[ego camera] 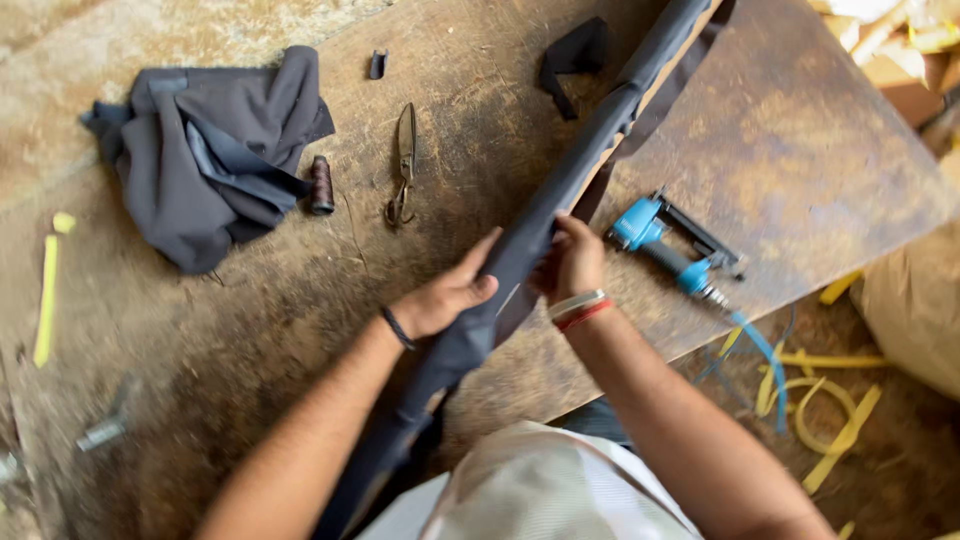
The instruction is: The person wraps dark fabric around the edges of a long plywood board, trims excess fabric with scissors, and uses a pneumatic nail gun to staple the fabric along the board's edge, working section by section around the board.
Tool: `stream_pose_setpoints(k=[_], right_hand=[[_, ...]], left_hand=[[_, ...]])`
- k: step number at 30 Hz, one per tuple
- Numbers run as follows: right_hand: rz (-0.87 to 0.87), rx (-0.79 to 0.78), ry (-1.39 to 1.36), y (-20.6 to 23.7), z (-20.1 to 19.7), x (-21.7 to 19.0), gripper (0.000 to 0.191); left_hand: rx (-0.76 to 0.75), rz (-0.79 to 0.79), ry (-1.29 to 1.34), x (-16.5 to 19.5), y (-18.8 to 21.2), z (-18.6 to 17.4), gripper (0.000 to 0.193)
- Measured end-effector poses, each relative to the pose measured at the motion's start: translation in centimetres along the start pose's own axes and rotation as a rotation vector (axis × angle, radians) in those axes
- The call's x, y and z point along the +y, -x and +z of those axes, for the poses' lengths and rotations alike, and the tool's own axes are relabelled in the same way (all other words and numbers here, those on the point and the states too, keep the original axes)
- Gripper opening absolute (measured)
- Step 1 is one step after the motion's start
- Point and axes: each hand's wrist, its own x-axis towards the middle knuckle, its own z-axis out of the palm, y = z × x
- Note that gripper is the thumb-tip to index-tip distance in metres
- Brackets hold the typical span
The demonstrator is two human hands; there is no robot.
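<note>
A long narrow piece wrapped in dark grey fabric [590,140] runs diagonally from the top right of the wooden worktable [800,140] down towards my body. My left hand [445,295] presses on its left side with the thumb over the fabric. My right hand [572,262] pinches the fabric edge on the other side, fingers curled around it. A loose strip of the fabric hangs along the piece's right edge. Both hands meet at about the middle of the piece.
A blue pneumatic staple gun [672,245] with a blue hose lies right of my right hand. Metal shears [403,165] and a dark thread spool [321,185] lie left of the piece. A crumpled grey cloth [205,150] sits far left. Yellow strips [820,400] litter the floor.
</note>
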Motion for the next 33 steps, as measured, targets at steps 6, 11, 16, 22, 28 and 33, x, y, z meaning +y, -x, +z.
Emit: stream_pose_setpoints(k=[6,11,16,22,28,33], right_hand=[[-0.222,0.205,-0.245,3.1,0.2,1.9,0.036],[-0.243,0.363,-0.047,4.5,0.3,2.4,0.039],[-0.497,0.465,0.143,3.1,1.4,4.0,0.037],[-0.675,0.427,0.161,0.7,1.5,5.9,0.037],[-0.504,0.268,-0.144,0.5,2.7,6.1,0.04],[-0.506,0.339,0.101,-1.2,2.1,6.9,0.036]], left_hand=[[-0.021,0.099,0.019,-5.3,3.1,3.3,0.104],[-0.008,0.168,0.105,-7.1,2.7,3.3,0.095],[-0.001,0.173,0.154,-6.3,2.2,2.7,0.093],[-0.006,0.179,0.106,-4.2,-0.8,1.5,0.092],[0.059,0.523,-0.713,1.1,-9.4,1.4,0.093],[0.164,0.361,-0.453,3.1,-9.1,1.6,0.091]])
